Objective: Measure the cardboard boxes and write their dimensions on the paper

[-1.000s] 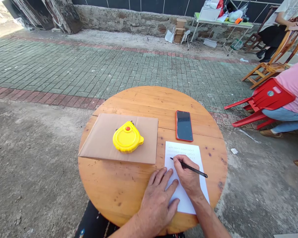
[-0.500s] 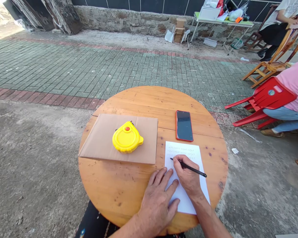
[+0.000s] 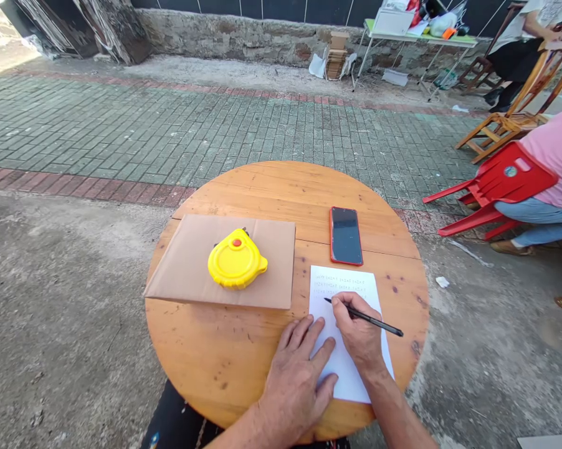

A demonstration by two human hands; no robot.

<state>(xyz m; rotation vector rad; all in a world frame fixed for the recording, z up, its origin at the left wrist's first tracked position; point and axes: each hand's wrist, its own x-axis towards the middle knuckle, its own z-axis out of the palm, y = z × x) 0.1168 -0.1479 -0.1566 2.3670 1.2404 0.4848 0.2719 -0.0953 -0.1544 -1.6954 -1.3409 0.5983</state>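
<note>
A white sheet of paper (image 3: pixel 356 284) with rows of small writing lies on the round wooden table (image 3: pixel 262 193) at the near right. My right hand (image 3: pixel 358 333) is closed on a black pen (image 3: pixel 374 321), its tip on the paper below the written lines. My left hand (image 3: pixel 297 380) lies flat with fingers spread, pressing on the paper's left edge. A yellow tape measure (image 3: pixel 237 265) rests on a flat piece of brown cardboard (image 3: pixel 192 262) to the left. A red-cased phone (image 3: pixel 346 236) lies face up above the paper.
A person in a pink top (image 3: pixel 554 162) sits on a tilted red plastic chair (image 3: pixel 496 187) to the right. A wooden chair (image 3: pixel 519 118), another seated person (image 3: pixel 519 43) and a cluttered folding table (image 3: pixel 416 37) stand at the back right. Paved ground surrounds the table.
The pen's back end has swung slightly right and lower as my right hand shifts a little rightward on the paper. My left hand stays in place.
</note>
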